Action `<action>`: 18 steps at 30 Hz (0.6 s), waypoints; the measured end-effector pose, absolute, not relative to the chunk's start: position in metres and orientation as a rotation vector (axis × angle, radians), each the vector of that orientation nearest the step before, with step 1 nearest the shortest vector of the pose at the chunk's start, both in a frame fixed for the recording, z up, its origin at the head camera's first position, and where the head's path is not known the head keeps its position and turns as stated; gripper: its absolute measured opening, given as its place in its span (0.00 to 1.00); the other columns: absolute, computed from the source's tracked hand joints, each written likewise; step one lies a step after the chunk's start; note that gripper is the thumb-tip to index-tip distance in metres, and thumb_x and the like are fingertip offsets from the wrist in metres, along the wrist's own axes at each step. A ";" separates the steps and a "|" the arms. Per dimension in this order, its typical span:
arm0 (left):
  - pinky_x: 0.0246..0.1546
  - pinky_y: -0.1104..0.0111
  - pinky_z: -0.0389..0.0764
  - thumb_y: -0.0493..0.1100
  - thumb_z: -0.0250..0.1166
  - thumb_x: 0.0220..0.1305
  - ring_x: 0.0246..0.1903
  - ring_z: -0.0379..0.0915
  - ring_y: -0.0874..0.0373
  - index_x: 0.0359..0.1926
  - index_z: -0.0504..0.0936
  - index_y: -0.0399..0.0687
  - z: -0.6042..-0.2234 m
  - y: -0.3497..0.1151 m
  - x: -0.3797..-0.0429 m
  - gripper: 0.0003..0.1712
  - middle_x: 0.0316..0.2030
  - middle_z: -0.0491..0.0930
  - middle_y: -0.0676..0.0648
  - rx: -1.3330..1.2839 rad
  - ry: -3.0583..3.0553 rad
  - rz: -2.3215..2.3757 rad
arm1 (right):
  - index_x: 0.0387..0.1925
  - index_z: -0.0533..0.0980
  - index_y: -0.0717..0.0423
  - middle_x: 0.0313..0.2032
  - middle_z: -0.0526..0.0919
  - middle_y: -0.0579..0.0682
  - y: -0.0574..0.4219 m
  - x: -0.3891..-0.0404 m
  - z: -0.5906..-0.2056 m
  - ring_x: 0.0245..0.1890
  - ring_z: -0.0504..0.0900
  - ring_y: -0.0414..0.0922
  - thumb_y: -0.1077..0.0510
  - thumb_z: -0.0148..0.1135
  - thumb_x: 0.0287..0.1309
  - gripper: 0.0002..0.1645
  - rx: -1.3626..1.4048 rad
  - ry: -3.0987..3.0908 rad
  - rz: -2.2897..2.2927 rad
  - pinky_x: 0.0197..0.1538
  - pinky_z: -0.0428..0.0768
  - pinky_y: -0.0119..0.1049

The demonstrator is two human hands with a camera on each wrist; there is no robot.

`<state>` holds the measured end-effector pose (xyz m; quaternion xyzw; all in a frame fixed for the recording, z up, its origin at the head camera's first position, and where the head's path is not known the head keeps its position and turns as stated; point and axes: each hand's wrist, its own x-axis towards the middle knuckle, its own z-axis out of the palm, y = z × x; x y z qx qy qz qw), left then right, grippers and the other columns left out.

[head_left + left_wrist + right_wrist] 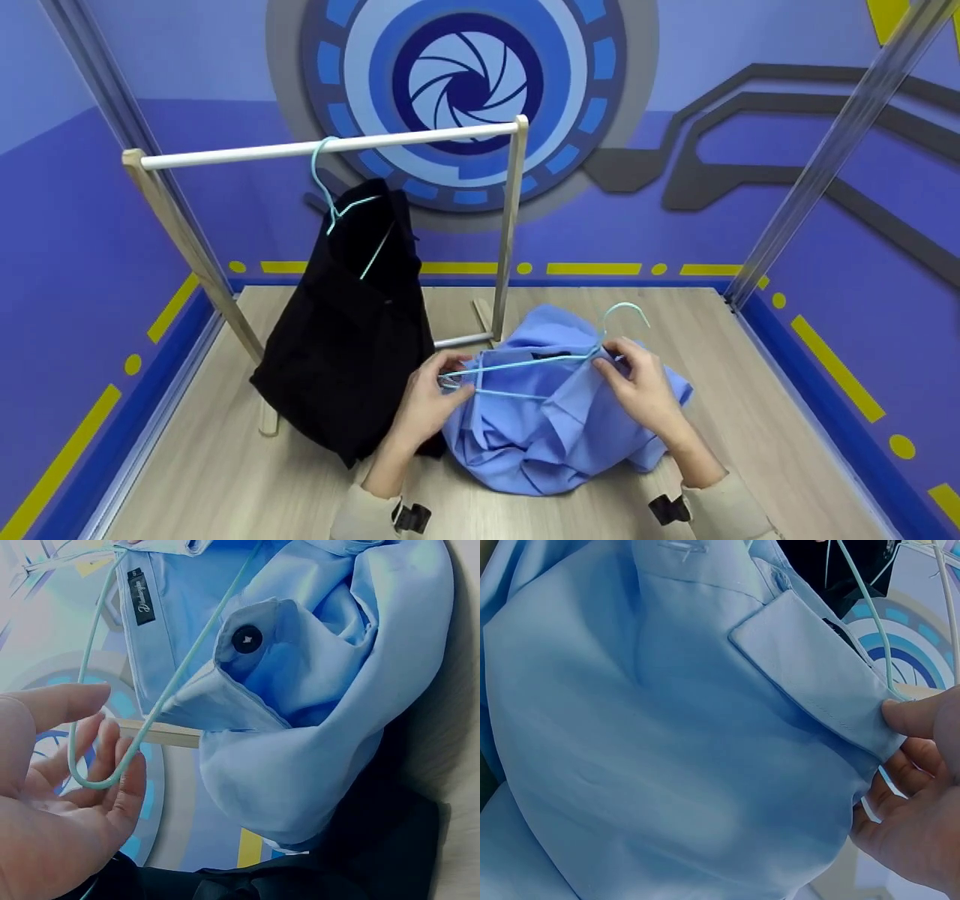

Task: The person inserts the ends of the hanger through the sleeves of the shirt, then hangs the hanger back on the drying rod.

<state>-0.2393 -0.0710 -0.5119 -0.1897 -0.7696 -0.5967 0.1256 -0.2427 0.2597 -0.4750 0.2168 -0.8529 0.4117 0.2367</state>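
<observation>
A light blue shirt (525, 457) lies bunched on the table, with a mint-green wire hanger (525, 364) partly inside its neck opening. The hanger's hook sticks up at the back, above the collar (810, 667). One rounded end of the hanger lies in the curled fingers of my left hand (82, 787), outside the fabric. My right hand (643, 384) pinches the collar edge between thumb and fingers, close beneath the hook. A dark button (247, 639) and a black label (141, 596) show on the shirt in the left wrist view. The hanger's other end is hidden by cloth.
To the left stands a clothes rack (330, 150) with a white bar and wooden legs. A black garment (345, 337) hangs there on another mint-green hanger (315, 169), its lower part close to my left forearm. Blue patterned walls (600, 225) enclose the wooden table (750, 420).
</observation>
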 end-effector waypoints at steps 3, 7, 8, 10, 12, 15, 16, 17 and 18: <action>0.45 0.52 0.82 0.28 0.75 0.54 0.44 0.79 0.41 0.57 0.78 0.33 -0.514 -0.071 -0.239 0.28 0.44 0.80 0.37 -0.474 -2.257 -1.768 | 0.38 0.82 0.59 0.35 0.83 0.48 0.260 -0.243 -0.474 0.36 0.79 0.43 0.72 0.68 0.61 0.08 0.572 -2.325 1.135 0.40 0.74 0.29; 0.42 0.58 0.83 0.31 0.75 0.55 0.42 0.79 0.41 0.57 0.75 0.31 -0.516 -0.072 -0.237 0.29 0.42 0.80 0.37 -0.380 -2.326 -1.765 | 0.38 0.82 0.60 0.35 0.84 0.53 0.261 -0.243 -0.474 0.36 0.79 0.44 0.72 0.68 0.61 0.07 0.546 -2.317 1.162 0.40 0.75 0.30; 0.41 0.60 0.83 0.33 0.76 0.55 0.40 0.80 0.43 0.56 0.75 0.31 -0.516 -0.073 -0.237 0.29 0.41 0.81 0.38 -0.365 -2.348 -1.751 | 0.38 0.82 0.60 0.35 0.84 0.53 0.261 -0.243 -0.473 0.37 0.79 0.44 0.72 0.68 0.61 0.07 0.538 -2.316 1.171 0.40 0.76 0.31; 0.37 0.65 0.81 0.34 0.76 0.55 0.36 0.80 0.46 0.53 0.76 0.30 -0.516 -0.074 -0.235 0.26 0.38 0.82 0.39 -0.363 -2.384 -1.729 | 0.38 0.82 0.60 0.35 0.84 0.53 0.261 -0.243 -0.473 0.37 0.79 0.44 0.72 0.68 0.61 0.07 0.523 -2.313 1.186 0.41 0.76 0.31; 0.34 0.67 0.80 0.35 0.76 0.56 0.32 0.80 0.50 0.50 0.77 0.30 -0.517 -0.074 -0.235 0.24 0.34 0.82 0.42 -0.373 -2.418 -1.713 | 0.38 0.82 0.61 0.35 0.84 0.53 0.261 -0.243 -0.473 0.37 0.79 0.44 0.72 0.68 0.61 0.07 0.512 -2.308 1.190 0.41 0.76 0.31; 0.30 0.69 0.81 0.36 0.76 0.57 0.28 0.79 0.56 0.44 0.81 0.31 -0.518 -0.074 -0.234 0.19 0.30 0.82 0.46 -0.396 -2.463 -1.724 | 0.38 0.82 0.62 0.35 0.84 0.52 0.261 -0.243 -0.473 0.37 0.80 0.44 0.72 0.68 0.61 0.06 0.501 -2.299 1.195 0.41 0.76 0.29; 0.29 0.69 0.81 0.37 0.76 0.57 0.27 0.79 0.57 0.43 0.81 0.31 -0.519 -0.073 -0.234 0.18 0.29 0.82 0.47 -0.401 -2.477 -1.737 | 0.38 0.82 0.62 0.35 0.84 0.51 0.261 -0.243 -0.473 0.37 0.80 0.44 0.72 0.68 0.61 0.06 0.496 -2.299 1.195 0.41 0.76 0.29; 0.27 0.69 0.81 0.37 0.76 0.57 0.27 0.78 0.58 0.42 0.82 0.31 -0.519 -0.073 -0.233 0.17 0.29 0.82 0.47 -0.409 -2.487 -1.749 | 0.38 0.82 0.62 0.35 0.84 0.50 0.261 -0.243 -0.473 0.37 0.80 0.43 0.72 0.68 0.61 0.06 0.489 -2.300 1.197 0.41 0.76 0.28; 0.27 0.69 0.81 0.38 0.77 0.57 0.26 0.79 0.58 0.42 0.82 0.31 -0.519 -0.072 -0.233 0.17 0.28 0.82 0.47 -0.417 -2.501 -1.755 | 0.39 0.82 0.62 0.36 0.84 0.49 0.261 -0.243 -0.473 0.37 0.80 0.44 0.72 0.69 0.61 0.06 0.483 -2.303 1.204 0.42 0.76 0.28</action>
